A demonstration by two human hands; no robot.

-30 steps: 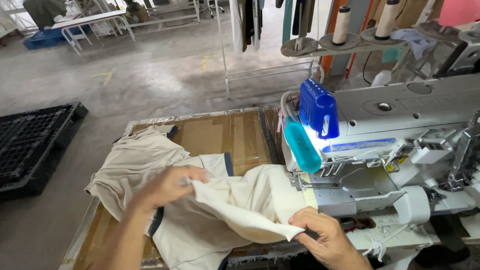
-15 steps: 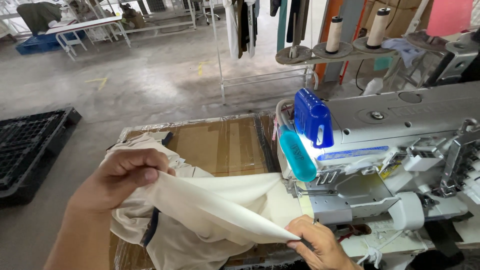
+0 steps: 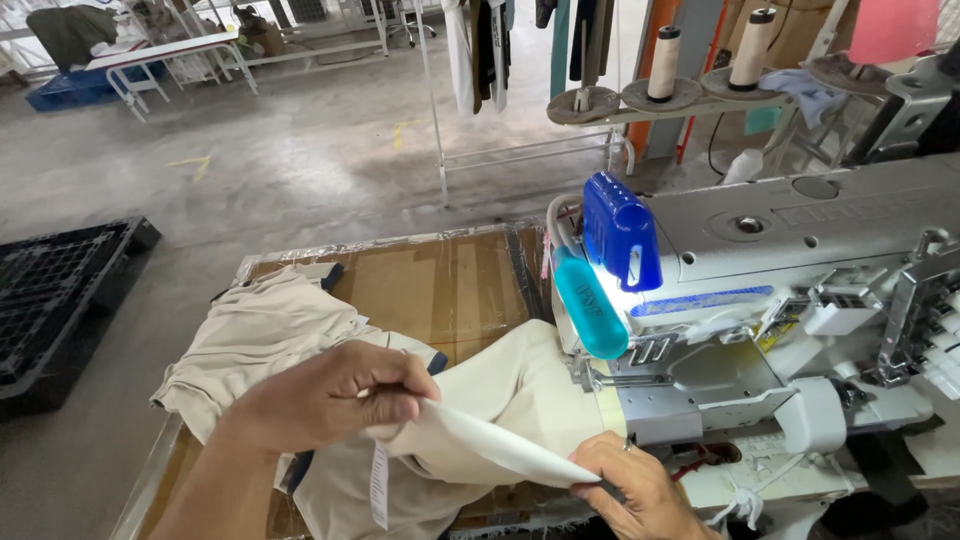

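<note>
Cream cloth [image 3: 520,390] lies across the tabletop [image 3: 440,290], one fold of it stretched taut between the two hands. The left hand [image 3: 330,395] has its fingers clenched on the upper end of the fold, beside a small white label [image 3: 379,485] that hangs from the cloth; the right hand [image 3: 640,485] pinches the lower end at the near edge of the tabletop, just below the sewing machine [image 3: 800,300]. More cream cloth [image 3: 260,335] sits heaped at the left, with a dark trim showing near the far corner. Possible faults, as a judgement: the taut fold may slip from the right fingers, since only its tip is pinched; the loose heap may slide over the left edge, where part of it already overhangs; and the cloth touching the machine's base may catch on the metal parts under the blue lamp [image 3: 620,232] and teal cover [image 3: 592,308] if it is pulled sideways. Edges and room: the machine walls off the right side, so free movement lies to the left and away from the person, over bare brown tabletop between heap and machine. Beyond the far edge lies open concrete floor [image 3: 300,170]; a black pallet [image 3: 50,300] stands well apart at the left, and thread cones [image 3: 665,62] stand on a rack behind the machine.
</note>
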